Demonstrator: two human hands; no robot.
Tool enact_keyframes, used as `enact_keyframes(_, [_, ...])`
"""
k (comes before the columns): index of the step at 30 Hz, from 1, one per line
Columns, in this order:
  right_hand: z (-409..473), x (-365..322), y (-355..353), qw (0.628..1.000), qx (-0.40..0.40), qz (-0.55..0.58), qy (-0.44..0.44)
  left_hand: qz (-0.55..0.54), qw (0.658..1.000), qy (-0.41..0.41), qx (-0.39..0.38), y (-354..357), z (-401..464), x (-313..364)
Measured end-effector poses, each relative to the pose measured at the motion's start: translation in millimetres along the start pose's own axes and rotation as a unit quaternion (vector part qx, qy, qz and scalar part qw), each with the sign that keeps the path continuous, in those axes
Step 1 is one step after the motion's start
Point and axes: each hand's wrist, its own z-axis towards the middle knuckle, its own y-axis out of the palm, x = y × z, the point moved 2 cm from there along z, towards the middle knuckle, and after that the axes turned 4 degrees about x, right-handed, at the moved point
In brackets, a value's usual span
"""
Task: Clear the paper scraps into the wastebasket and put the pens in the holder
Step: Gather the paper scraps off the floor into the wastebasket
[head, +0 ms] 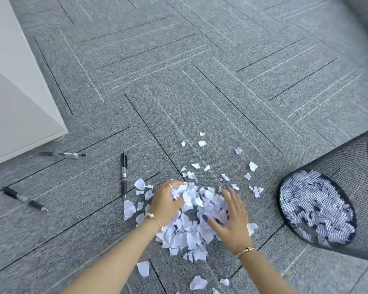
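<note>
A heap of white paper scraps (pixel 189 230) lies on the grey carpet in front of me, with loose scraps scattered around it. My left hand (pixel 165 201) is curled into the heap's left side, fingers closed on a bunch of scraps. My right hand (pixel 232 217) rests flat on the heap's right side with fingers spread. A black mesh wastebasket (pixel 327 187) stands at the right, with scraps showing through its mesh. Three black pens lie on the carpet: one (pixel 124 175) just left of the heap, one (pixel 61 154) by the cabinet, one (pixel 25 199) at far left. No pen holder is in view.
A white cabinet (pixel 15 92) fills the left side, its corner near the pens. Grey patterned carpet (pixel 200 71) stretches beyond the heap. A grey upholstered edge (pixel 365 18) shows at the top right.
</note>
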Motion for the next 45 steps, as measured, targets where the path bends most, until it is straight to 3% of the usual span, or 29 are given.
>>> enact_keyframes(5, [-6, -21, 22, 0.991, -0.068, -0.094, -0.068, -0.049, 0.998, -0.006, 0.035, -13, 11, -1])
enact_keyframes(9, [-13, -46, 44, 0.980, -0.072, -0.115, -0.148, -0.070, 0.996, 0.002, 0.054, -20, 15, -3])
enact_keyframes(12, [-9, -53, 53, 0.982, -0.054, -0.127, -0.128, -0.074, 0.996, -0.007, 0.047, -24, 16, -8])
enact_keyframes(20, [7, -47, 61, 0.989, 0.094, -0.038, -0.112, -0.060, 0.997, -0.011, 0.036, -29, 20, -22])
enact_keyframes(23, [8, -47, 62, 0.990, 0.099, -0.014, -0.104, -0.046, 0.998, -0.006, 0.038, -31, 20, -19])
enact_keyframes(27, [14, -50, 51, 0.994, 0.093, 0.058, -0.028, -0.035, 0.999, -0.015, 0.036, -35, 19, -10])
enact_keyframes(32, [26, -72, 11, 0.980, 0.090, 0.169, 0.052, -0.051, 0.998, -0.003, 0.038, -46, 26, 15])
enact_keyframes(38, [37, -107, -71, 0.982, 0.110, 0.155, 0.013, -0.076, 0.996, 0.019, 0.051, -76, 30, 82])
enact_keyframes(45, [46, -125, -169, 0.974, 0.127, 0.185, 0.032, -0.066, 0.992, 0.080, 0.070, -120, 36, 171])
